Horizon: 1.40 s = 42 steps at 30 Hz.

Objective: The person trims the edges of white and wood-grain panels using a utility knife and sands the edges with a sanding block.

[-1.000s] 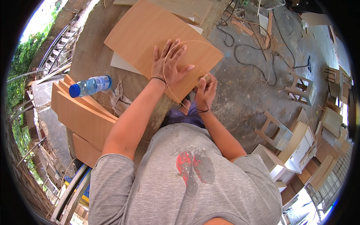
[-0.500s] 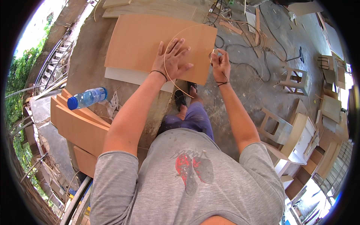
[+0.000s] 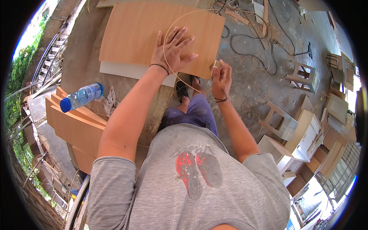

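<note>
My left hand (image 3: 172,50) presses flat with spread fingers on a light brown wood-grain board (image 3: 130,32). A thin pale strip (image 3: 191,12) loops over the board and across the back of that hand, its near end hanging past the board's front edge. At the board's near right corner, my right hand (image 3: 221,79) is closed, thumb against fingers, round a small pale flat piece (image 3: 217,64). Most of that piece is hidden by the fingers, so its kind cannot be told. Under the brown board a white panel (image 3: 122,71) sticks out toward me.
To the left, a clear water bottle with a blue cap (image 3: 82,97) lies on curved brown boards (image 3: 74,124), beside a crumpled rag (image 3: 111,100). Dark cables (image 3: 251,57) trail over the floor on the right. Beyond them stand stools (image 3: 303,74) and stacked cabinet parts (image 3: 312,161).
My right hand has come toward me along the board's right edge to its near corner, still gripping the small piece. My left hand stays flat on the board. The view has shifted slightly.
</note>
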{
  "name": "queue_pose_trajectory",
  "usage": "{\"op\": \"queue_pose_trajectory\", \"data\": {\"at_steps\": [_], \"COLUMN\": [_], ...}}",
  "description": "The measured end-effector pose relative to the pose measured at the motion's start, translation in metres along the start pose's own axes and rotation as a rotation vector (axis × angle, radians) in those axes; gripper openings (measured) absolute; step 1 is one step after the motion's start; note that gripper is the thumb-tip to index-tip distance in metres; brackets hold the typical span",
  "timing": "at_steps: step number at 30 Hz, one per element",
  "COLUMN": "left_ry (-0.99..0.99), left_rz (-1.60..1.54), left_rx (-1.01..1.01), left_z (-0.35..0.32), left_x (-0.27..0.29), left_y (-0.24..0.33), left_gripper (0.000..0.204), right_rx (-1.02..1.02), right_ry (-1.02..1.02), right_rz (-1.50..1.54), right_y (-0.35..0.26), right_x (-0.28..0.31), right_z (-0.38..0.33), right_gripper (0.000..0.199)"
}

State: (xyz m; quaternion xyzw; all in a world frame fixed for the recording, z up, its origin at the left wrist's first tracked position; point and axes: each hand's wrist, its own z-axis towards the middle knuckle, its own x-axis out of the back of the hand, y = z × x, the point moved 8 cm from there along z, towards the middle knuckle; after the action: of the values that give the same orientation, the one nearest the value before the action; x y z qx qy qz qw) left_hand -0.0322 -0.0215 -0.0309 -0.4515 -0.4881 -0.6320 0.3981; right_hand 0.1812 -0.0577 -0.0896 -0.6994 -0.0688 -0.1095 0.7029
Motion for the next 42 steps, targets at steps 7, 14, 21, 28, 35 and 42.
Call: {"op": "queue_pose_trajectory", "data": {"at_steps": [7,14,21,28,35,42], "left_ry": [0.002,0.01,0.016,-0.141,-0.155,-0.118], "left_rz": [0.003,0.003,-0.121,-0.009,0.067,0.02], "left_rx": [0.01,0.069,0.424,-0.148,-0.067,-0.072], "left_z": [-0.001,-0.002,0.01,0.008,0.003,0.002], "left_x": [0.0,-0.006,-0.025,-0.009,-0.004,0.0], "left_y": [0.0,-0.001,0.021,-0.019,-0.022,-0.024], "left_gripper": [0.059,0.062,0.064,0.072,0.076,0.075], "right_rx": [-0.083,-0.276,-0.196,-0.139,-0.085,-0.026], "right_ry": [0.041,0.21,0.068,-0.274,-0.194,0.061], "right_rz": [0.075,0.438,0.225,0.074,0.038,0.082], "right_y": [0.007,-0.008,0.012,-0.007,0.018,0.026], "right_x": [0.001,-0.019,0.025,0.04,0.047,0.054], "right_z": [-0.03,-0.03,0.065,0.149,0.147,0.134], "right_gripper": [0.037,0.034,0.031,0.033,0.034,0.034]}}
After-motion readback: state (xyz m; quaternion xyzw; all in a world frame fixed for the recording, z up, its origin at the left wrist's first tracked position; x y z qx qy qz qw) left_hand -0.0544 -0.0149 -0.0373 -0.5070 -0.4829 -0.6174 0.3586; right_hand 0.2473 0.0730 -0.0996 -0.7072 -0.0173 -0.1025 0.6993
